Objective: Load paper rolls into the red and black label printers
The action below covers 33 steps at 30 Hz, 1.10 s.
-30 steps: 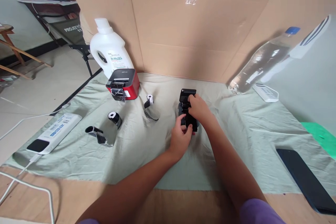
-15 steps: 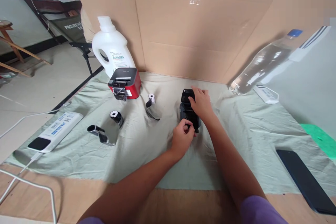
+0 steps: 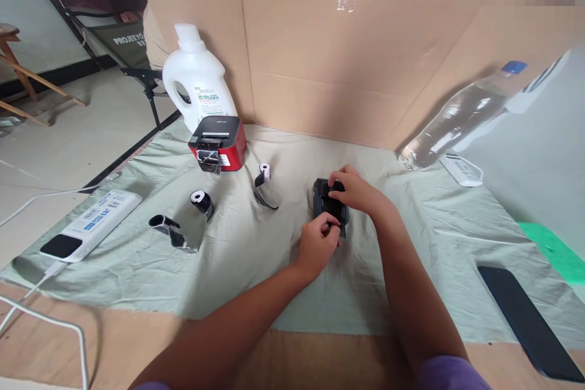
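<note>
A small black portable printer (image 3: 317, 202) lies on the cloth in front of me, its hinged lid (image 3: 323, 186) partly raised. At its near end my left hand (image 3: 319, 244) is closed in a pinch on the end of a black paper strip (image 3: 342, 230). The fingertips hide part of the strip. My right hand (image 3: 361, 192) comes in from the right with curled fingers gripping the lid at the far end. Some of the printer's inside is dark and covered by the fingers.
Left of the printer lie black paper rolls (image 3: 201, 204) and a loose strip roll (image 3: 264, 174). Behind them stand a red-and-black printer (image 3: 234, 149) and a white jug (image 3: 196, 85). A power bank (image 3: 94, 225), water bottle (image 3: 461, 113) and phone (image 3: 525, 317) lie at the sides. Cardboard (image 3: 311, 55) stands behind.
My right hand has swung the lid down toward the printer body, its wrist now bent further. My left hand keeps its pinch at the near end. The camera view has shifted slightly.
</note>
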{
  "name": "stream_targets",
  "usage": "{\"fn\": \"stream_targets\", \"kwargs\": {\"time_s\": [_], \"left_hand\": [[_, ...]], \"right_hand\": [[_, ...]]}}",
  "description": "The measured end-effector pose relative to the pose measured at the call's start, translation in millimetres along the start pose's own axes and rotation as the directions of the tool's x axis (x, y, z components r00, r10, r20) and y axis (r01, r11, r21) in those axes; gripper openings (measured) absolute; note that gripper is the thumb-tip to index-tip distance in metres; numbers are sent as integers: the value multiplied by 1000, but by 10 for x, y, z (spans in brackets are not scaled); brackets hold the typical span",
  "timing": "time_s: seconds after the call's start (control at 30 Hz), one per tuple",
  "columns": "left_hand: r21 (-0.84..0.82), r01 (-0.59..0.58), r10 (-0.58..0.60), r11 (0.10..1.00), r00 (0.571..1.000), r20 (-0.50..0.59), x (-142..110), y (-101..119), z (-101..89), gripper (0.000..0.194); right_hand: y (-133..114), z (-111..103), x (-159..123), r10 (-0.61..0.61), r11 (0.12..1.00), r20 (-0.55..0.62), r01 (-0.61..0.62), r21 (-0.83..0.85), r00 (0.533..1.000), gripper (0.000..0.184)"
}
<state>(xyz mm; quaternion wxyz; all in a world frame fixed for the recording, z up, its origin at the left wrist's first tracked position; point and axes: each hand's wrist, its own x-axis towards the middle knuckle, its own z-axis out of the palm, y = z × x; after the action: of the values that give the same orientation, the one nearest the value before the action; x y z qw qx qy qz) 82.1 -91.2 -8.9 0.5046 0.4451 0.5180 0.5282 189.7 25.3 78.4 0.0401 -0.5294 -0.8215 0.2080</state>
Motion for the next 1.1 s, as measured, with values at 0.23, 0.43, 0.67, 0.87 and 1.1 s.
{"fn": "stream_targets", "kwargs": {"time_s": [0.23, 0.43, 0.67, 0.87, 1.1], "left_hand": [[16, 6, -6, 1000, 1000, 13, 11, 29, 2, 9], [29, -13, 12, 999, 1000, 17, 18, 25, 1, 10], [161, -125, 130, 979, 991, -17, 27, 4, -7, 10], [187, -153, 160, 970, 987, -24, 17, -19, -1, 12], [231, -204, 215, 952, 976, -25, 4, -9, -27, 13]], "right_hand": [[-3, 36, 125, 176, 984, 100, -176, -5, 979, 49], [38, 14, 143, 174, 981, 146, -184, 60, 974, 51], [-10, 60, 67, 279, 952, 57, -284, 118, 959, 67], [-46, 73, 16, 333, 930, 38, -335, 155, 942, 79], [-29, 98, 2, 365, 876, 131, -387, 286, 922, 68]]}}
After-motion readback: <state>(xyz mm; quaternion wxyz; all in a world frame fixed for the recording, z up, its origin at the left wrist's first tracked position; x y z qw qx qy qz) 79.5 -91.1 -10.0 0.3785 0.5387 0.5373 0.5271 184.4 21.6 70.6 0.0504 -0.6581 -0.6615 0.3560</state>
